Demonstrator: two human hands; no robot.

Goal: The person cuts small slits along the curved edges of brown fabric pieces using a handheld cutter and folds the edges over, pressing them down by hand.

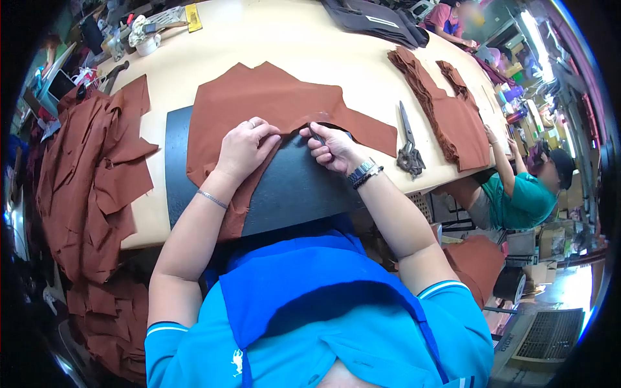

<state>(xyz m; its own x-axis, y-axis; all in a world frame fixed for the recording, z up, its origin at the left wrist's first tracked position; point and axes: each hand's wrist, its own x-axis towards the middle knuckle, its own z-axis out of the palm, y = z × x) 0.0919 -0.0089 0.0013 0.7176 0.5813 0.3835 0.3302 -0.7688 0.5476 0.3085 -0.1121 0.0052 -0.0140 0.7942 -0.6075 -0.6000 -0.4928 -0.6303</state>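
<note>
A reddish-brown cloth piece (259, 103) lies over a dark board (291, 187) at the table's near edge. My left hand (249, 147) is closed on the cloth's near edge, thumb and fingers pinched together. Just to its right, my right hand (331, 149) is wrapped round a small dark tool (315, 134), whose tip is at the cloth edge; its exact kind is hard to make out. Large dark scissors (409, 145) rest on the table to the right of my right hand.
Brown cloth (97, 181) hangs over the table (310, 52) at left; more stacked pieces (453, 123) lie at right. A cup (148, 44), yellow-headed brush (193, 18) and black bag (378, 19) are at the back. One person in green (524, 197) sits at right, another (446, 21) farther back.
</note>
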